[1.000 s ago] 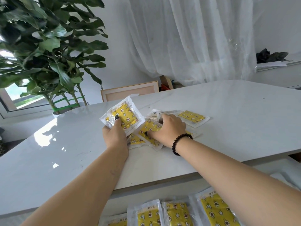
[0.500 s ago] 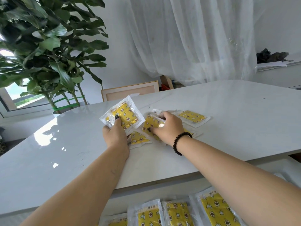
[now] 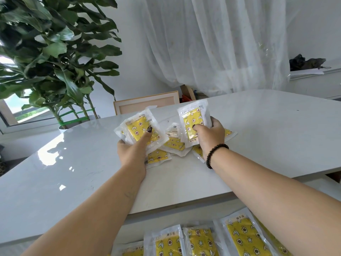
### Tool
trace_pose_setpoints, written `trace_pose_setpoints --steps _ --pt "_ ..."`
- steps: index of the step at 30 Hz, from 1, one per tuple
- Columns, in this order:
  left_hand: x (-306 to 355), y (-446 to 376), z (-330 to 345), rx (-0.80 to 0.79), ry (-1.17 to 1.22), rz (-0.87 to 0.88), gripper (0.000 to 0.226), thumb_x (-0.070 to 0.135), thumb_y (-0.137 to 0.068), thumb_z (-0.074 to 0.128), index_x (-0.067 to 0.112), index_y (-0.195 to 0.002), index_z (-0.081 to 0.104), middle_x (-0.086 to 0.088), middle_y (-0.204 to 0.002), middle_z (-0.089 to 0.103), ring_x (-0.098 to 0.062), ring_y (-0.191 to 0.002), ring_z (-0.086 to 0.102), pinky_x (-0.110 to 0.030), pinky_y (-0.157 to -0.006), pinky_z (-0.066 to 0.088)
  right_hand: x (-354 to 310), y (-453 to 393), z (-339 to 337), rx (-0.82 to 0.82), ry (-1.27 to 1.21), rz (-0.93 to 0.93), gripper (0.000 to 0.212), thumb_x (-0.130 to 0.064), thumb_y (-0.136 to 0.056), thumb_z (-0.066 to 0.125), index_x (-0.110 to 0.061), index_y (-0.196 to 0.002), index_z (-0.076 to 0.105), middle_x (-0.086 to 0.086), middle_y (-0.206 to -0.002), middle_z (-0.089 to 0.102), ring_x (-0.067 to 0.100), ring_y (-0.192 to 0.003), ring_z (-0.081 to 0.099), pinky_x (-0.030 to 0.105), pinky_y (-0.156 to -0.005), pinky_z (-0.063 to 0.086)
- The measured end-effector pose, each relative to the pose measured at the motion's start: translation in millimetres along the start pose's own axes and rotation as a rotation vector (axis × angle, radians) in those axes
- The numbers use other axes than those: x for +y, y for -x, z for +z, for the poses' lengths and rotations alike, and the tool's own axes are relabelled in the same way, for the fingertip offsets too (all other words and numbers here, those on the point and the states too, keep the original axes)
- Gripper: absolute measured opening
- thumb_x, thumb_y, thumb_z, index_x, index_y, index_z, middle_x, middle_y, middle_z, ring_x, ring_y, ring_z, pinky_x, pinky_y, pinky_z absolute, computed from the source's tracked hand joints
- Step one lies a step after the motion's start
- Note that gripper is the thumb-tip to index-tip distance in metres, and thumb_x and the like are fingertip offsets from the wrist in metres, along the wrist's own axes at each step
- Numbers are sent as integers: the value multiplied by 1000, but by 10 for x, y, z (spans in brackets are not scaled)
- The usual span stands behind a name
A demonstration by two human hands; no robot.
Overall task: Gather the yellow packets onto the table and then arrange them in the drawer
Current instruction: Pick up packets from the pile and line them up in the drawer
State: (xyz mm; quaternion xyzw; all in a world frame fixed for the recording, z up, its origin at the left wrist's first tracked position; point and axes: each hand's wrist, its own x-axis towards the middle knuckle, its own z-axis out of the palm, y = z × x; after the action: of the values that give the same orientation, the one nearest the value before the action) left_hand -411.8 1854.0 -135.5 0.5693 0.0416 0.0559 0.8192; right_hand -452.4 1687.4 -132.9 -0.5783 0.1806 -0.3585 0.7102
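Yellow packets in clear plastic wrap (image 3: 174,145) lay heaped near the white table's (image 3: 267,137) near edge. I saw my left hand (image 3: 132,154) pinching a small stack (image 3: 140,131), thumb on top; my right hand (image 3: 212,136) gripped another packet (image 3: 192,121) upright. More packets (image 3: 201,241) lay in the drawer (image 3: 134,224) below.

Left hand (image 3: 133,152) gripping a stack of yellow packets (image 3: 141,130), thumb pressed on the top one, stack tilted up off the white table (image 3: 267,137). Right hand (image 3: 212,134) gripping a second packet bundle (image 3: 192,121), held upright, thumb on its face; black bead bracelet (image 3: 215,154) on that wrist. Loose packets (image 3: 174,145) lying overlapped on the table between and under both hands. Below the table edge, row of packets in the drawer (image 3: 199,242), laid side by side. Leafy plant (image 3: 49,52) far left, sheer curtain (image 3: 212,43) behind.
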Motion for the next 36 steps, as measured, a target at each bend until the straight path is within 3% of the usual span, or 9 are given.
trace_pose_setpoints --steps 3,8,12,16,20,23,29,33,36 --pt "-19 15 -1 7 -116 100 35 15 -70 84 19 -92 57 -5 -92 72 -24 -81 72 -48 -72 61 -23 68 18 -66 63 -142 28 -2 -79 63 -18 -61 48 -8 -56 46 1 -43 39 11 -41 33" --pt "-37 60 14 -15 -305 273 29 16 -72 81 23 -95 65 2 -87 72 -16 -80 71 -33 -71 59 27 116 98 -159 186 -289 16 -13 -82 64 -23 -76 53 -1 -79 57 13 -65 49 22 -61 40" --pt "-47 92 47 -36 -440 375 43 19 -72 80 20 -110 59 5 -95 69 -12 -84 67 -33 -76 56 49 119 86 -195 368 -342 13 -16 -83 64 -21 -87 53 -12 -74 56 3 -61 51 14 -52 38" --pt "-44 112 58 -21 -448 391 39 20 -75 77 23 -106 53 8 -92 64 -11 -85 64 -37 -80 55 69 153 83 -259 553 -423 27 -13 -78 66 -16 -103 54 -5 -86 63 13 -74 59 22 -63 47" --pt "-40 91 51 19 -394 381 30 30 -80 73 21 -102 55 3 -95 66 -17 -89 65 -44 -87 55 24 184 81 -184 450 -505 26 -12 -78 70 -17 -95 52 -12 -78 59 1 -66 57 9 -55 42" --pt "-38 88 48 38 -371 373 26 33 -83 69 24 -103 54 4 -99 66 -17 -92 64 -46 -88 54 -32 208 68 -115 250 -448 29 -14 -75 75 -18 -89 50 -17 -75 53 -9 -62 53 4 -53 40" --pt "-54 143 82 -95 -478 436 24 30 -86 67 21 -103 54 5 -94 66 -17 -89 65 -38 -78 55 -64 175 39 -161 69 -234 30 -20 -77 76 -18 -83 48 -7 -76 53 6 -63 50 7 -52 41" --pt "-60 191 99 -176 -604 530 21 26 -88 67 23 -100 50 14 -85 61 -1 -77 59 -21 -64 48 -14 143 55 -239 150 -232 33 -17 -77 74 -15 -101 52 -5 -90 58 11 -81 57 18 -69 47" --pt "-46 184 88 -143 -607 554 21 24 -88 67 23 -98 49 14 -83 59 -3 -76 58 -22 -64 48 26 102 54 -271 383 -309 34 -16 -78 72 -14 -108 56 1 -101 63 17 -92 59 20 -71 46"
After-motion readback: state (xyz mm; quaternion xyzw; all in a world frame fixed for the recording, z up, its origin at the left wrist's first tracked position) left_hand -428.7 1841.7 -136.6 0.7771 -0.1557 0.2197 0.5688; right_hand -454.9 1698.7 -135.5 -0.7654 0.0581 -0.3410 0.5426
